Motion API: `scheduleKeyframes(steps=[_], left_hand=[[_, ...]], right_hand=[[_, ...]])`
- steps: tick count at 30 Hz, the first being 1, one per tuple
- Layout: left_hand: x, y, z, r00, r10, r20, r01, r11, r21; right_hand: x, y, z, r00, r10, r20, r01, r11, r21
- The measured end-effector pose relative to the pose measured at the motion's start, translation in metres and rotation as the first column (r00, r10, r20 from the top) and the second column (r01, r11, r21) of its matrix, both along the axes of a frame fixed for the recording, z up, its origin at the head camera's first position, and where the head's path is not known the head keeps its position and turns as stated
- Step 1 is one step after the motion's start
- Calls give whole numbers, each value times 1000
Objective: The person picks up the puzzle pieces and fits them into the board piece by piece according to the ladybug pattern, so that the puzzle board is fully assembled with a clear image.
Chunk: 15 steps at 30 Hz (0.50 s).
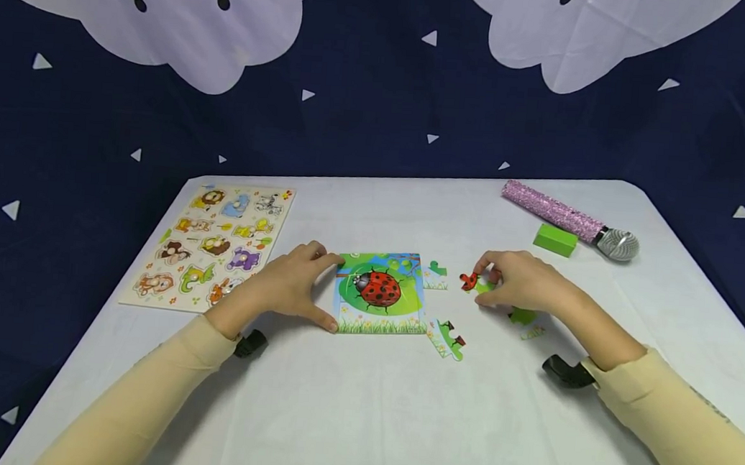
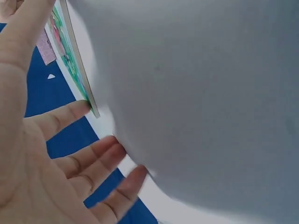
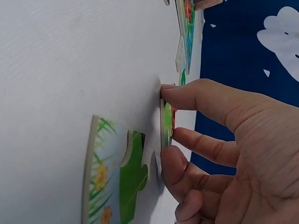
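Note:
A square ladybug puzzle board (image 1: 382,325) lies in the middle of the table. My left hand (image 1: 294,281) is at its left side, thumb on the near corner and index finger at the far one. The left wrist view shows the index fingertip (image 2: 84,107) against the board's edge, the other fingers spread. To the board's right, my right hand (image 1: 518,280) pinches a red and green puzzle piece (image 1: 469,282) between thumb and fingers. That piece (image 3: 166,123) appears on edge in the right wrist view, close over the white cloth.
Loose puzzle pieces lie beside the board: one at its right edge (image 1: 435,280), another near its lower right corner (image 1: 446,341). More green pieces (image 1: 522,316) are under the right wrist. An animal peg board (image 1: 215,250) is left, a green block (image 1: 555,239) and pink glitter microphone (image 1: 555,213) back right.

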State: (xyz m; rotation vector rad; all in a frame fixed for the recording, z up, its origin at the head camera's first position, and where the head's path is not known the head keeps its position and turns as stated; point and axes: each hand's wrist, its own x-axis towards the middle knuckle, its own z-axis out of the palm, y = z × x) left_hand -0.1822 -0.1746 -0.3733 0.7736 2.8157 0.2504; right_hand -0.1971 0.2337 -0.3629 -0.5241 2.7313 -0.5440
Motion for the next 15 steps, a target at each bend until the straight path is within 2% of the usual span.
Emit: scheduleKeyframes(steps=[3,7,15], left_hand=[[-4,-1,-1,1000,-15,21,14,998,58],[-11,-3,-2,996,-8,90,-4,991,130],[-15,-5,-8,991,17,131,-37,988,147]], right_hand=[[-1,-1,-1,1000,5,0,-5,1000,-7],[-2,-3,-2,1000,12,-3,-12,1000,-13],[-4,-5,-4,998,36,-57,-37,999,-22]])
